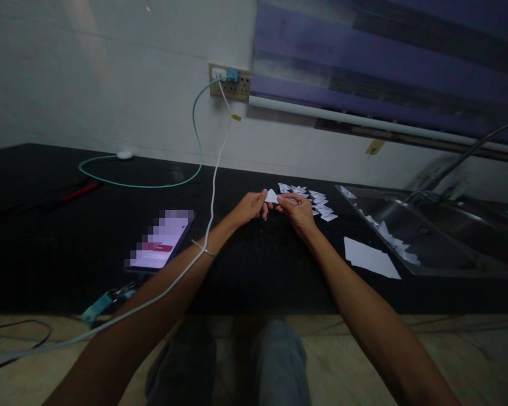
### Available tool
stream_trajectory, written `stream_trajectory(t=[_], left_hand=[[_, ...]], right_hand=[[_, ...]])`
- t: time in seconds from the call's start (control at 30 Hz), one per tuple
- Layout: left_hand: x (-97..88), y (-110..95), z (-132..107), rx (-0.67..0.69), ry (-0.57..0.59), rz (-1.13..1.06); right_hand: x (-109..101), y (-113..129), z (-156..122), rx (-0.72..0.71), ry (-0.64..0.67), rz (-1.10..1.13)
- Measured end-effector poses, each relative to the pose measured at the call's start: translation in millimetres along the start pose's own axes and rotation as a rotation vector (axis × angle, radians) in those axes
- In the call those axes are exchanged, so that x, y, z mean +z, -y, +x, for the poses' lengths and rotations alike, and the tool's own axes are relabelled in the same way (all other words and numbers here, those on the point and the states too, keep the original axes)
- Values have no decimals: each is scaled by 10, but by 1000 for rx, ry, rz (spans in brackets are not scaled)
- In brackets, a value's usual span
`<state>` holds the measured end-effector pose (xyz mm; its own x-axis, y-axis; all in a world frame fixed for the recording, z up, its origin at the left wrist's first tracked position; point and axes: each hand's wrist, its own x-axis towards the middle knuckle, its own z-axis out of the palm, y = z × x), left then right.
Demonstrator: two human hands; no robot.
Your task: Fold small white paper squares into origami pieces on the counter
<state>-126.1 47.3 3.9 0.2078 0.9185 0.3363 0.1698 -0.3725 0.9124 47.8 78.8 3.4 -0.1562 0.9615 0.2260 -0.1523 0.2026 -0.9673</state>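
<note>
Between my two hands is a small white folded paper triangle [271,196], its peak pointing away from me. My left hand [253,206] pinches its left side, thumb on top. On the right side, my right hand [297,210] grips it with thumb and fingers. Several folded paper pieces [318,198] lie on the black counter just behind and right of my right hand. A small stack of flat white paper [370,257] rests farther right, near the sink. The fingers partly hide the held paper's lower edge.
A steel sink [438,239] is at the right, with more folded paper along its left rim. A lit phone [163,242] lies left of my left forearm. A white cable [214,197] runs from the wall socket [231,84] across that forearm. A teal lanyard [99,307] sits near the front edge.
</note>
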Motion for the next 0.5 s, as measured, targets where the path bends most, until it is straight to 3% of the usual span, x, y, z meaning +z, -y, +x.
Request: stream_trajectory(t=[0.3,0.5], left_hand=[[-20,80,97,-213,21,-201],[-19,39,56,-263,-75,-323]], right_hand=[[-49,-92,81,-136,-148,1],[-52,-112,80,-286,-48,-184]])
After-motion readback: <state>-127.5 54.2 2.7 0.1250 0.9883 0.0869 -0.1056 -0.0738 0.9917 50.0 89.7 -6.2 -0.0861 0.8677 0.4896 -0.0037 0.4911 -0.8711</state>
